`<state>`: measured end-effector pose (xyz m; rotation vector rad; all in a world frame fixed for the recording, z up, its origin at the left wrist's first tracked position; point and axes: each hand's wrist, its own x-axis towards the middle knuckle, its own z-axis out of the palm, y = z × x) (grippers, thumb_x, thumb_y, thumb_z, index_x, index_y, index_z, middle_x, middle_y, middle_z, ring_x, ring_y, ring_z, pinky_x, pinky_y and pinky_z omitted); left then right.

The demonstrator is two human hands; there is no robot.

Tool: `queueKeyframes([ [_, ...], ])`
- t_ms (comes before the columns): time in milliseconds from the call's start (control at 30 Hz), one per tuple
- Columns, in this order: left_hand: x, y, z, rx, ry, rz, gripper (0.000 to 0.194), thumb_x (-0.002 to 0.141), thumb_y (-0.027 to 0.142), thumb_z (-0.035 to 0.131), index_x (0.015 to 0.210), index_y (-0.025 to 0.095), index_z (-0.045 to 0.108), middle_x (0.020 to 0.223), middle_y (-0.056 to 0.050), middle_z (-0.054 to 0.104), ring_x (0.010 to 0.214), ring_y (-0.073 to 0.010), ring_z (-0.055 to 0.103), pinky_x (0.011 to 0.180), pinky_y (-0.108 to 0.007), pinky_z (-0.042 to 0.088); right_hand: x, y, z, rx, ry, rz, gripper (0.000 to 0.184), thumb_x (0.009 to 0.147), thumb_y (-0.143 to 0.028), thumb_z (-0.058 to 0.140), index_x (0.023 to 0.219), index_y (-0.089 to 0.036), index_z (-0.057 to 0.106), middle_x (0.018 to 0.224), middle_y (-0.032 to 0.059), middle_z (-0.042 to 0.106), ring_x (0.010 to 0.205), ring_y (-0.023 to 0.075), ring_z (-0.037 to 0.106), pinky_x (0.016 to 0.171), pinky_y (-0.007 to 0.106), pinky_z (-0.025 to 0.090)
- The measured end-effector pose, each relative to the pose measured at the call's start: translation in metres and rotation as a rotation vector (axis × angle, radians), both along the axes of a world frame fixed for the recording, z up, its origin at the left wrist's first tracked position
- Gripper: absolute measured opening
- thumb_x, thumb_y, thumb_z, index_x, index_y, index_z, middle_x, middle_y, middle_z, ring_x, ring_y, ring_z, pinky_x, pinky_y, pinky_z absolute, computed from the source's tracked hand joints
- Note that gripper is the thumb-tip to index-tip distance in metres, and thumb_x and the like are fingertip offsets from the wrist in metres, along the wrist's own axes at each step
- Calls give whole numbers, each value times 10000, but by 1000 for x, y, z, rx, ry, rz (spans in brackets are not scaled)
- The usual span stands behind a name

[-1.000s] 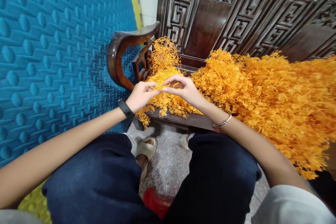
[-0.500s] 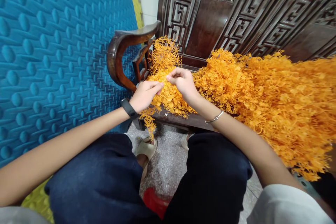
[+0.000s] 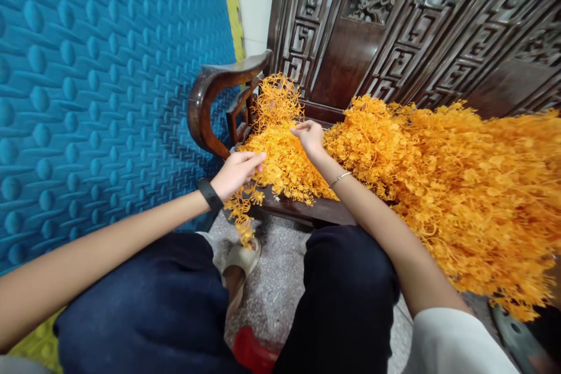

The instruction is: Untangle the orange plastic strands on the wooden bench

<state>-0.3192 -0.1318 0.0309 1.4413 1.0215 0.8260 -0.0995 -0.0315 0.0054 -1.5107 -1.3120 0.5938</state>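
Note:
My left hand [image 3: 239, 172] is closed in a pinch, and a strand of orange plastic flower pieces [image 3: 242, 219] hangs below it over the bench edge. My right hand [image 3: 310, 139] is also pinched shut, farther forward and above a small heap of loose orange flower pieces [image 3: 284, 163]. Whatever sits between its fingertips is too small to make out. The two hands are apart. Behind the heap, against the armrest, stands a wiry orange clump [image 3: 278, 102].
A large mound of orange plastic flowers [image 3: 460, 187] spreads along the dark wooden bench [image 3: 302, 210] to the right. The bench has a curved armrest [image 3: 201, 99] and carved back [image 3: 346, 58]. Blue foam mat [image 3: 87, 99] covers the left. A red object [image 3: 254, 350] lies between my legs.
My hands have drawn apart. The right one moved slightly forward and right, and the left moved slightly back and left with the hanging strand.

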Motion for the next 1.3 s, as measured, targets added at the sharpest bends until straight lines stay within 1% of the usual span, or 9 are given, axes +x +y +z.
queueKeyframes([
  [100, -4, 6, -3, -55, -37, 10, 283, 762, 347, 584, 572, 160, 490, 433, 78, 322, 387, -41, 270, 418, -209, 180, -7, -5, -8, -48, 16, -168, 227, 604, -239, 693, 677, -192, 482, 660, -6, 531, 690, 155, 524, 764, 356, 420],
  [233, -7, 7, -3, -28, -32, -8, 159, 748, 272, 585, 655, 149, 548, 432, 71, 378, 384, -48, 311, 413, -203, 218, -13, -17, 3, -15, -6, -139, 240, 601, -173, 706, 745, -173, 514, 815, 33, 598, 802, 157, 557, 835, 344, 421],
  [433, -5, 5, 2, 46, -20, -16, 130, 735, 295, 597, 741, 168, 572, 428, 80, 387, 381, -59, 312, 398, -206, 207, -35, -63, 31, -107, 103, 526, 218, 763, -367, 615, 838, -164, 639, 941, 64, 669, 822, 138, 590, 702, 284, 451],
  [567, -5, 4, 7, 167, -7, -60, 134, 718, 301, 585, 715, 167, 581, 438, 78, 372, 413, -65, 315, 425, -213, 216, -36, -79, 38, -41, 3, 733, 223, 751, -300, 658, 946, -192, 673, 1080, 44, 657, 942, 130, 576, 847, 305, 440],
  [700, -7, 5, 11, 274, 20, -83, 129, 683, 248, 532, 589, 162, 547, 473, 62, 386, 456, -70, 326, 467, -229, 242, -28, -83, 37, -129, -9, 941, 216, 726, -258, 681, 932, -194, 677, 938, 19, 663, 836, 121, 583, 789, 303, 459],
  [867, -11, 6, 13, 299, -43, -32, 228, 696, 276, 525, 507, 168, 456, 531, 37, 414, 552, -92, 386, 544, -246, 301, -31, -94, 40, -146, 99, 903, 171, 685, -283, 730, 747, -163, 624, 827, 6, 634, 799, 109, 578, 780, 287, 460],
  [1067, -8, 7, 9, 190, 67, -58, 512, 578, 348, 763, 480, 184, 287, 488, 88, 299, 486, -51, 287, 509, -229, 252, -47, -104, 44, -81, 267, 805, 207, 715, -324, 698, 768, -169, 572, 794, -1, 610, 736, 99, 564, 747, 281, 474],
  [1167, -6, 10, 5, 231, 15, -31, 370, 505, 255, 799, 579, 163, 448, 595, 67, 468, 573, -70, 431, 585, -228, 356, -50, -102, 41, -46, 226, 784, 239, 724, -355, 691, 788, -172, 551, 786, -9, 572, 711, 91, 531, 714, 268, 462],
  [1300, -6, 10, 7, 225, 24, -33, 234, 586, 260, 749, 680, 143, 569, 656, 28, 567, 606, -93, 497, 610, -247, 390, -47, -95, 32, -22, 176, 725, 296, 726, -426, 679, 772, -188, 510, 744, -22, 526, 686, 89, 501, 668, 253, 443],
])
